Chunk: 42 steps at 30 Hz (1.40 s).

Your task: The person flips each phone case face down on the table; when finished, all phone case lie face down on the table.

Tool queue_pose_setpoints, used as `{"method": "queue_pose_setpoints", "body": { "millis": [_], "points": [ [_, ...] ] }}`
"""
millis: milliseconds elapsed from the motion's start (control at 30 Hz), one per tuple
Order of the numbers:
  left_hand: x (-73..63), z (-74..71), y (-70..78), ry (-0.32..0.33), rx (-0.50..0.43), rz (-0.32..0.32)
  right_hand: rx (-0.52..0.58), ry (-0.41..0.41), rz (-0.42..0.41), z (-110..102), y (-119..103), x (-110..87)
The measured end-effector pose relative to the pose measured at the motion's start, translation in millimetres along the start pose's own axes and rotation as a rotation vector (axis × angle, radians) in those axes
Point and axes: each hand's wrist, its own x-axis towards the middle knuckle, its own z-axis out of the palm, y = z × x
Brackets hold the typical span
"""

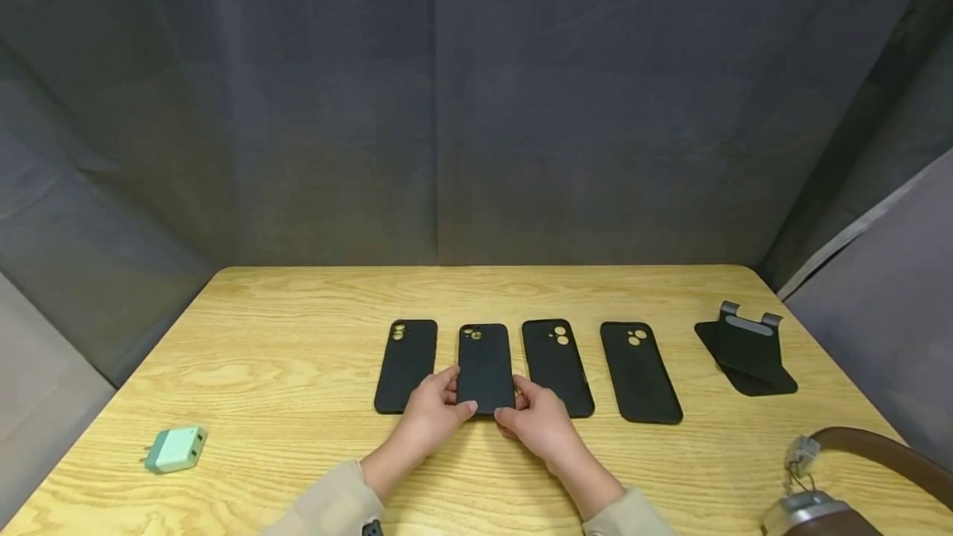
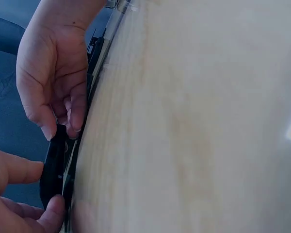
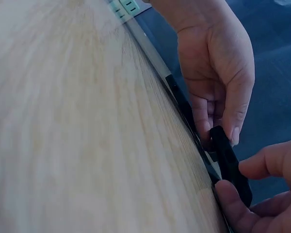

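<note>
A black phone case with camera cutouts at its far left corner is held by both hands. My left hand pinches its near left corner, and my right hand pinches the near right corner. Side-on in the left wrist view, the phone case shows thumbs and fingers on its edges, just over the tabletop. More black phone cases lie in the same row: one at the left, one close on the right, and another farther right. Each has camera cutouts near its far end.
A mint-green charger plug lies on the wooden table at the left. A black folding stand stands at the right. Brown headphones occupy the near right corner. Dark curtain hangs behind the far edge.
</note>
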Motion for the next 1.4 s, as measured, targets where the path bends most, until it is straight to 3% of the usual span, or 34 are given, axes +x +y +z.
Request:
{"method": "queue_pose_setpoints", "body": {
  "millis": [433, 767, 967, 1233, 1400],
  "points": [
    [-0.9, 1.8, 1.0, 0.028, 0.146, -0.007, -0.409, -0.015, -0.109, 1.2, -6.1, 0.1],
    [-1.7, 4.6, 1.1, 0.042, 0.280, 0.006, -0.455, 0.001, -0.102, 5.1, -6.4, 1.8],
    [0.7, 6.9, -0.9, 0.081, 0.355, 0.053, -0.494, 0.023, -0.092, 6.6, -7.2, 6.5],
    [4.4, 7.2, -2.2, 0.101, 0.352, 0.076, -0.521, 0.043, -0.067, 7.2, -7.9, 9.4],
    [2.1, 6.7, -2.0, 0.114, 0.342, 0.098, -0.456, 0.022, -0.049, 5.6, -7.0, 5.1]
  ]
}}
